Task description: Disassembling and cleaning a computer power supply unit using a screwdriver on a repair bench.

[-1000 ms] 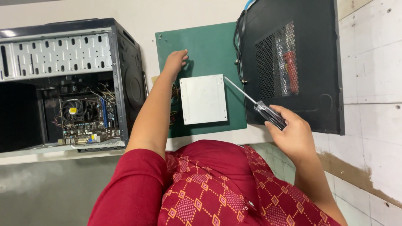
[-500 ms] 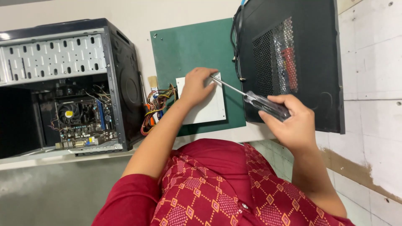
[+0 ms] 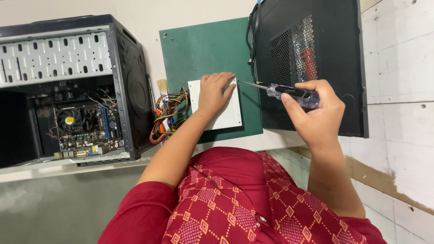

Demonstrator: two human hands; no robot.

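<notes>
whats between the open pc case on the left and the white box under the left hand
In the head view, a bundle of coloured cables and a small brush lie between the open case and the white box under the left hand.

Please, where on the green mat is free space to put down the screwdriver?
The green mat is bare above the white metal box, between the open computer case and the black computer case. The left edge is crowded by coloured cables and a brush. The left hand covers the box; the right hand holds the screwdriver.
</notes>
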